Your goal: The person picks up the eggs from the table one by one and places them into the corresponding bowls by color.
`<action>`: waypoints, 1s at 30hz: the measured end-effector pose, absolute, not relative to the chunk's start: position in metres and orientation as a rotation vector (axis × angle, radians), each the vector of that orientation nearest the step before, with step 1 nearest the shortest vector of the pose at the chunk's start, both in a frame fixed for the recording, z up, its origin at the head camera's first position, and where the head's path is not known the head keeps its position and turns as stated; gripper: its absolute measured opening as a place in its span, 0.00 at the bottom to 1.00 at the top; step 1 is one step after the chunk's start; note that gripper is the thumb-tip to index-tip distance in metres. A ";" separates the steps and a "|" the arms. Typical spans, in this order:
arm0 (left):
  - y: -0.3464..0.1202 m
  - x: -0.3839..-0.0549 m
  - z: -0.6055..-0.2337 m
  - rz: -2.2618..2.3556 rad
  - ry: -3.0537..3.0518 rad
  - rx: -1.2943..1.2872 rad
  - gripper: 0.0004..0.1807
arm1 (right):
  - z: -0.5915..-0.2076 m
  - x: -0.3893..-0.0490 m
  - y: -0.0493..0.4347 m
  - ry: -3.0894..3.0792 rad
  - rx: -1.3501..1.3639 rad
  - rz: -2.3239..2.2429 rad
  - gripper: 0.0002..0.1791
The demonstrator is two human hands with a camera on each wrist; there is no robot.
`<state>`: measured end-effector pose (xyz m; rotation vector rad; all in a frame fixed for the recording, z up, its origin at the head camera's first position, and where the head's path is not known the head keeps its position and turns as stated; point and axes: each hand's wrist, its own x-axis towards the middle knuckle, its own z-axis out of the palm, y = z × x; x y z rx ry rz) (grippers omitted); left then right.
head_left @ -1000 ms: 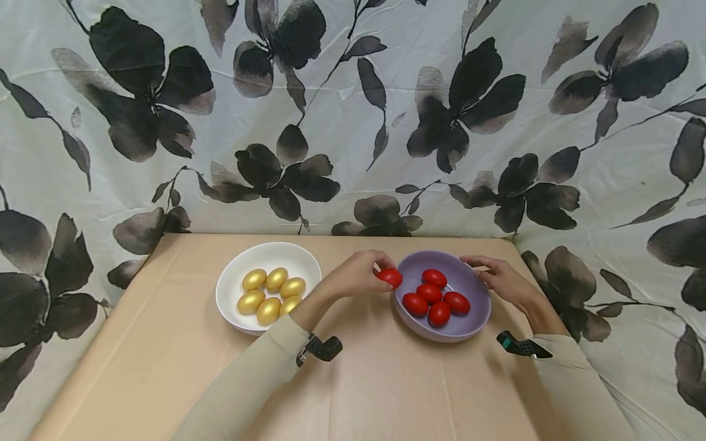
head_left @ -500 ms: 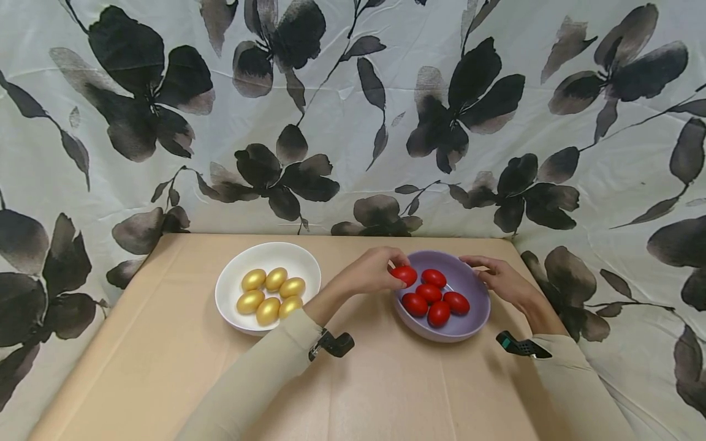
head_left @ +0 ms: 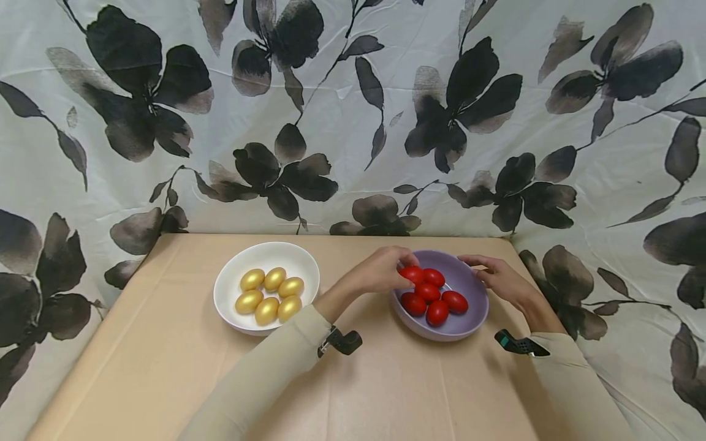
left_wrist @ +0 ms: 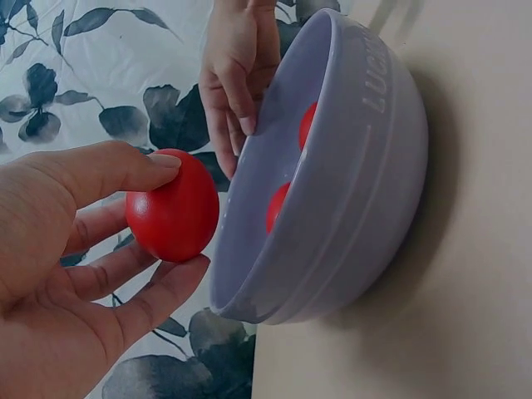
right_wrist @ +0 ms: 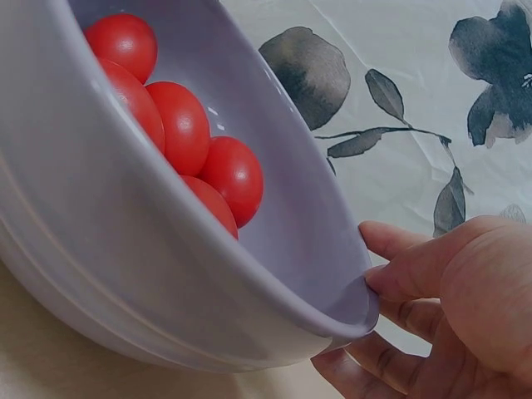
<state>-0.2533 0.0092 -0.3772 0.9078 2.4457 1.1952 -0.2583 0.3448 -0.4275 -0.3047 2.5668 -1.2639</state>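
My left hand pinches a glossy red egg between thumb and fingers, over the left rim of a purple bowl. Several more red eggs lie inside that bowl, grouped toward its near left part. In the left wrist view the held egg is just outside the rim line, and the wall hides most of the others. Fingertips of my right hand touch the bowl's right rim from outside. The right wrist view has its thumb at the rim, with other fingers lower along the outer wall.
A white bowl with several golden eggs stands left of the purple one on the tan table. A pale cloth with dark flowers hangs behind the table. Each sleeved wrist wears a black camera.
The left hand has carried the red egg rightward, from beside the purple bowl to over its left side. The right hand and both bowls have stayed in place.
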 end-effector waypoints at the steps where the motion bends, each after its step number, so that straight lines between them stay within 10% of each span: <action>1: 0.010 -0.254 -0.377 1.191 2.445 0.907 0.20 | -0.428 -0.259 0.345 2.566 -0.305 -1.263 0.24; 30: 0.032 -0.253 -0.389 1.091 2.432 0.962 0.21 | -0.427 -0.257 0.345 2.554 -0.290 -1.257 0.24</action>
